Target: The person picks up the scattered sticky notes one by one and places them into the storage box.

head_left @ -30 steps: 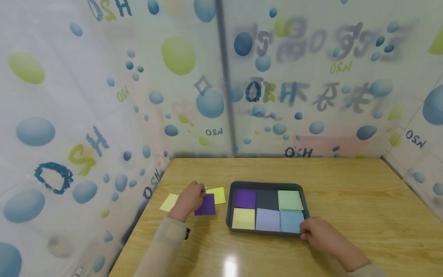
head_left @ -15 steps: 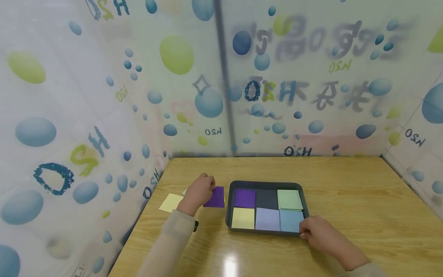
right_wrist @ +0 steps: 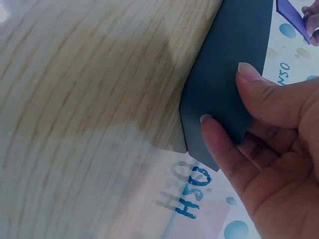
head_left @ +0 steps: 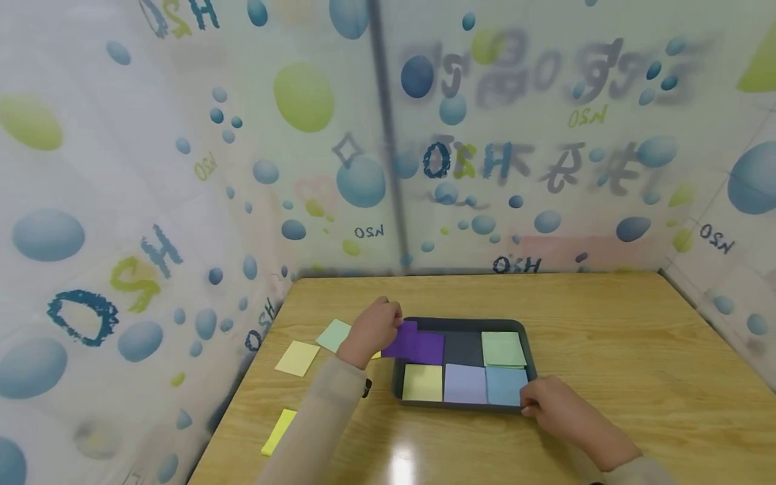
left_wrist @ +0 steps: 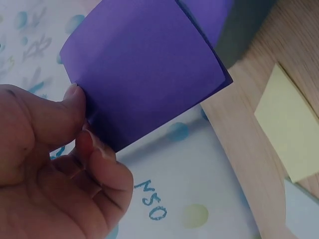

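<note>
My left hand pinches a small stack of purple sticky notes by one edge, thumb against fingers. In the head view this stack overlaps the left rim of a dark grey tray and part of the purple notes lying inside. My right hand grips the tray's near right corner, with its thumb and index finger on the tray wall. Along the tray's near side lie pale yellow notes, lavender notes and blue notes. Pale green notes are at the back right.
Left of the tray on the wooden table lie pale yellow notes and pale green notes. A bright yellow note lies nearer, partly hidden by my left sleeve. A patterned curtain stands behind the table.
My left hand has carried the purple sticky notes rightward and away from me, from the loose notes to the tray's left rim. The right hand stays at the tray's corner.
</note>
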The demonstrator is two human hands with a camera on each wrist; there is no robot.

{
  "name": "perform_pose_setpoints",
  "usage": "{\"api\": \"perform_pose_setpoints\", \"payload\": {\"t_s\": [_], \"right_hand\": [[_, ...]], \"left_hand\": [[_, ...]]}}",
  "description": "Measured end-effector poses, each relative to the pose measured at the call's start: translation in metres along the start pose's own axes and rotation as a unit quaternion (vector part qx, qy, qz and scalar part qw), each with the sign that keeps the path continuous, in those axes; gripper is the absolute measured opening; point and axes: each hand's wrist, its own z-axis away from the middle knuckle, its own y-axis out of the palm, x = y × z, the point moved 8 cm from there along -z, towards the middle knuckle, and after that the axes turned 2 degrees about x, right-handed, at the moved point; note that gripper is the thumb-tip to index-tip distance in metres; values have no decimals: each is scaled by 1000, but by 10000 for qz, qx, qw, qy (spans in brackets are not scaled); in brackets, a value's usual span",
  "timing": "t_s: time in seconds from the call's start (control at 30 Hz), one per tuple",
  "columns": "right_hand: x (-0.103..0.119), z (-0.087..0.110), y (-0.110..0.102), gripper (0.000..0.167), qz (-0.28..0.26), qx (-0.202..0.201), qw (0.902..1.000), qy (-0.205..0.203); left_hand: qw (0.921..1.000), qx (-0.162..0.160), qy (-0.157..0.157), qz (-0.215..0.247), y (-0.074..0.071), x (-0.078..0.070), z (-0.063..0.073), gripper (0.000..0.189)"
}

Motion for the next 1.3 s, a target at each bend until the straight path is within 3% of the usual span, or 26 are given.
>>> {"api": "perform_pose_setpoints", "payload": {"t_s": [0.3, 0.53, 0.77, 1.03, 1.3], "right_hand": [[1, -1, 0, 18, 28, 14, 9999, -133], [6, 2, -1, 18, 175, -142, 9976, -658], [4, 3, -1, 17, 144, -175, 9980, -589], [1, 2, -1, 17, 84, -119, 9992, -368], [4, 3, -2, 17, 112, -180, 9979, -613]], "left_hand": [[9993, 265, -28, 248, 14, -10, -16, 16], [9991, 322, -27, 259, 20, -22, -23, 16], [9988, 419, 97, 238, 25, -34, -30, 16], [9985, 539, 45, 123, 42, -32, -41, 17], [9974, 643, -280, -191, 58, -24, -53, 15]]}}
